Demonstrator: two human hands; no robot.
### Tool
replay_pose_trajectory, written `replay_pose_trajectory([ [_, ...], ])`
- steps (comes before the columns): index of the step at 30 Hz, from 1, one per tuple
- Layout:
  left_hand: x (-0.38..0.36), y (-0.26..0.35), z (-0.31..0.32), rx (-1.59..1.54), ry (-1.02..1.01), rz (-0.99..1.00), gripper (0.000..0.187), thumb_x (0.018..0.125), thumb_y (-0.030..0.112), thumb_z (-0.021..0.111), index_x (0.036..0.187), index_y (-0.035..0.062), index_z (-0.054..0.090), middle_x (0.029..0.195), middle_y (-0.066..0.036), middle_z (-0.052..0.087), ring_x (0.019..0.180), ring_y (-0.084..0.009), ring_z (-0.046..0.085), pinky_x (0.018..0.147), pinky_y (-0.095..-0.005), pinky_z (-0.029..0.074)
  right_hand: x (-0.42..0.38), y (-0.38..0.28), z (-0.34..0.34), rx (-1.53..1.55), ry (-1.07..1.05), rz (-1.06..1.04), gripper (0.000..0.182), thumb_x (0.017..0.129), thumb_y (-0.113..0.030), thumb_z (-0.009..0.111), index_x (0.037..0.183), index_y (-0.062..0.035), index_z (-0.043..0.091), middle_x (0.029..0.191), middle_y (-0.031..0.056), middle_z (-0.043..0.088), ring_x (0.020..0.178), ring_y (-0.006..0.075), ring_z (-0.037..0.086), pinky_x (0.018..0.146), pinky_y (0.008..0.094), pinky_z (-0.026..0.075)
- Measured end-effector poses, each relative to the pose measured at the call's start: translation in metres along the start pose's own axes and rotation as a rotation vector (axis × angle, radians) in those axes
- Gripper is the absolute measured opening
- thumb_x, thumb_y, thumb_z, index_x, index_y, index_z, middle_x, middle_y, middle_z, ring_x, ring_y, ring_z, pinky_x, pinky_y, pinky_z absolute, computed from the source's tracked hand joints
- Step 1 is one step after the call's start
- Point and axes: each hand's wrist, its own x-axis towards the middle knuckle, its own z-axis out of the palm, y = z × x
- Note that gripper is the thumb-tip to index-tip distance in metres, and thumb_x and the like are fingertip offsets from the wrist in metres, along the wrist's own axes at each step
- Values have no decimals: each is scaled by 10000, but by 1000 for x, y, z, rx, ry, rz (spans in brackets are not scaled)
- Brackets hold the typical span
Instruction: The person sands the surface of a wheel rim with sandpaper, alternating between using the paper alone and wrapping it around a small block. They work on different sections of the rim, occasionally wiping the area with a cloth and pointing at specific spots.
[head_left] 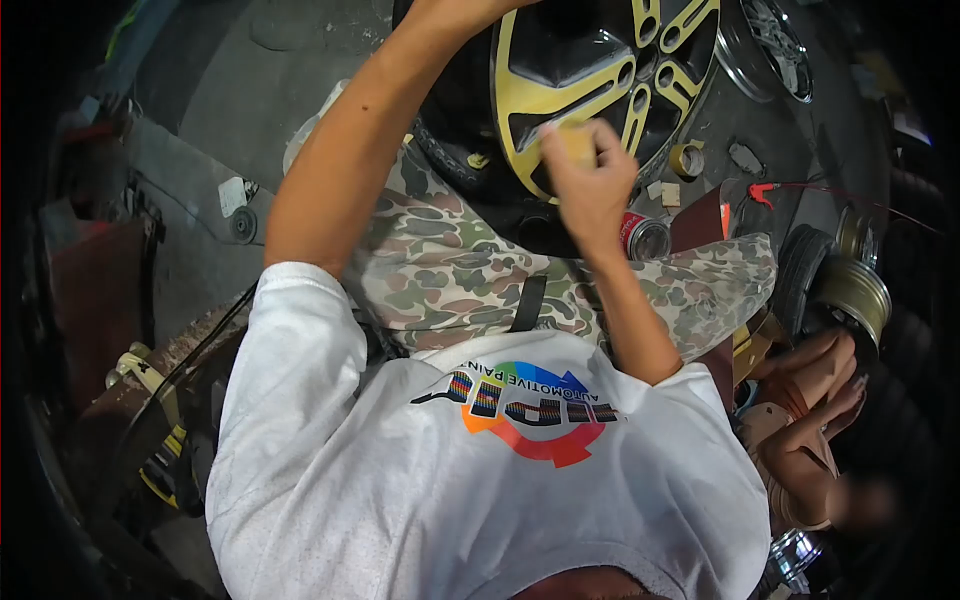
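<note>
A black wheel with yellow spoke faces (545, 95) stands in front of me at the top, above my camouflage-covered legs (450, 260). My right hand (592, 175) is against its lower rim, fingers bent and slightly blurred, pinching a small yellow piece (575, 143). What that piece is made of is unclear. My left hand (478, 10) reaches the wheel's upper part at the top edge of the view; its fingers are cut off by the frame.
Right of the wheel lie a tape roll (686, 160), a red-labelled can (645, 237) and a red air gun (763, 194) with a hose. Other rims (850, 295) stand at the right, near another person's bent arms (805, 430). A grey disc (242, 225) lies left.
</note>
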Motion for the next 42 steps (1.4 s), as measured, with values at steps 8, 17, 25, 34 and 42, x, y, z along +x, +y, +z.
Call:
replay_pose_trajectory([
  [8,0,-2,0,-36,-7,7,322,919,210,693,1169,10,720,1040,-228,737,1010,-379,709,888,-440,533,0,5,6,83,39,-3,233,883,-146,798,799,9,646,685,-3,620,655,50,523,589,252,452],
  [17,-1,5,-4,-1,-18,-16,297,928,211,689,1160,29,729,1020,-213,742,960,-364,718,868,-428,538,10,2,0,127,107,195,244,904,-155,790,773,-9,646,691,-23,613,626,24,505,547,230,410],
  [25,0,0,-1,37,-22,-11,308,916,225,701,1153,31,732,1036,-219,732,988,-387,698,883,-441,529,24,16,-4,229,158,176,223,908,-175,788,810,-10,675,708,-22,628,602,37,512,533,227,406],
  [34,1,1,-2,6,-8,16,299,925,216,689,1147,18,727,1055,-223,732,1019,-395,693,895,-446,526,31,24,-11,192,154,140,254,917,-198,800,798,-21,662,727,-21,642,640,33,522,564,230,421],
  [42,1,3,-1,10,12,49,297,928,202,687,1150,8,720,1073,-228,733,1032,-391,696,897,-439,527,40,25,-17,289,188,241,250,911,-198,805,818,-5,676,755,-21,647,680,31,540,608,217,435],
])
